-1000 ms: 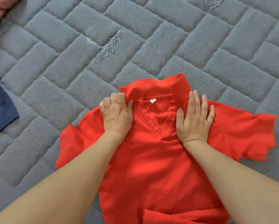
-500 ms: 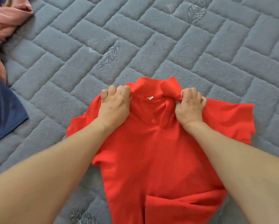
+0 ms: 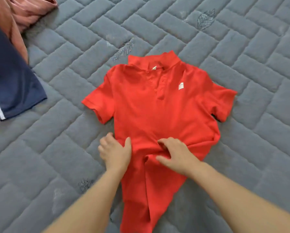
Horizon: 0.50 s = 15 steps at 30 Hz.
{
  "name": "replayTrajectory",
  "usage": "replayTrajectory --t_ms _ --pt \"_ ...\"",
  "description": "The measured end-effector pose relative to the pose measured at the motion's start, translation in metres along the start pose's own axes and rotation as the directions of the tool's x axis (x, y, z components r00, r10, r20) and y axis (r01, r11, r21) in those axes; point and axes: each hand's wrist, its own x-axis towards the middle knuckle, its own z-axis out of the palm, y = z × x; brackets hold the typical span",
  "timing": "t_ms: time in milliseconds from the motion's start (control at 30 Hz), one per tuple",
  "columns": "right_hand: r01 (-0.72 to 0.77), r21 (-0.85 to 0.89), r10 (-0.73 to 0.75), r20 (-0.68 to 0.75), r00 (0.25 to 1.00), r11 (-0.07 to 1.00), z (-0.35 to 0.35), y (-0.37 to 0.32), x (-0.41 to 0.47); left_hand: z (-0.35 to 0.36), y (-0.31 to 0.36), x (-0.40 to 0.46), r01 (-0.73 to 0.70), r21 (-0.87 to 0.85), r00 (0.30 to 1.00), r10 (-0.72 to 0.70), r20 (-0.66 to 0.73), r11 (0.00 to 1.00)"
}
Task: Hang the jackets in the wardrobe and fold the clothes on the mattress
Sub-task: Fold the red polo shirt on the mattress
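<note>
Red short-sleeved polo shirt (image 3: pixel 157 115) lies front up on the grey quilted mattress (image 3: pixel 73 81), collar away from me, both sleeves spread out, a small white patch (image 3: pixel 181 86) on its chest. Its lower part is bunched and narrowed toward me. My left hand (image 3: pixel 114 153) sits at the shirt's left edge near the waist, thumb lying on the cloth and fingers (image 3: pixel 105 140) curled down at the edge, seemingly gripping it. My right hand (image 3: pixel 176 153) presses on the middle of the waist, fingers (image 3: pixel 162 142) bent and gathering a fold of red cloth against the thumb. Further out at the left lie a navy garment with white stripes (image 3: pixel 11 86) and, beyond it, a crumpled pink cloth (image 3: pixel 23 12).
</note>
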Motion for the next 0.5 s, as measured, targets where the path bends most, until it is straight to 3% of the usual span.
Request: replayTrajectory --t_ms 67,133,200,267,333,400,433,500 --pt "-0.036 -0.035 0.039 0.096 0.995 0.999 0.014 0.004 -0.025 0.007 -0.024 -0.026 0.097 -0.148 0.995 -0.094 0.026 0.984" --pt "-0.149 -0.161 0.191 0.296 0.936 0.976 0.01 0.006 -0.038 0.005 -0.027 -0.034 0.151 -0.241 0.981 -0.115 0.158 0.959" --pt "-0.231 -0.379 0.414 0.523 0.745 0.896 0.0 0.009 -0.049 -0.005 -0.014 -0.034 0.265 -0.456 0.926 -0.092 0.367 0.85" --pt "-0.346 -0.522 0.625 0.607 0.491 0.78 -0.008 0.018 -0.063 -0.015 -0.001 -0.032 0.426 -0.597 0.841 -0.054 0.539 0.679" --pt "-0.64 -0.412 0.728 0.582 0.363 0.649 -0.016 0.033 -0.077 -0.022 0.004 -0.032 0.555 -0.579 0.731 -0.018 0.682 0.597" --pt "-0.902 -0.073 0.76 0.57 0.313 0.426 -0.016 0.058 -0.084 -0.027 0.0 -0.037 0.602 -0.439 0.605 -0.022 0.796 0.667" --pt "-0.938 0.091 0.761 0.562 0.325 0.334 -0.015 0.064 -0.085 -0.031 -0.003 -0.042 0.619 -0.349 0.529 -0.045 0.847 0.704" --pt "-0.905 0.257 0.774 0.471 0.424 0.339 -0.006 0.064 -0.086 -0.038 -0.013 -0.05 0.659 -0.254 0.409 -0.054 0.911 0.708"
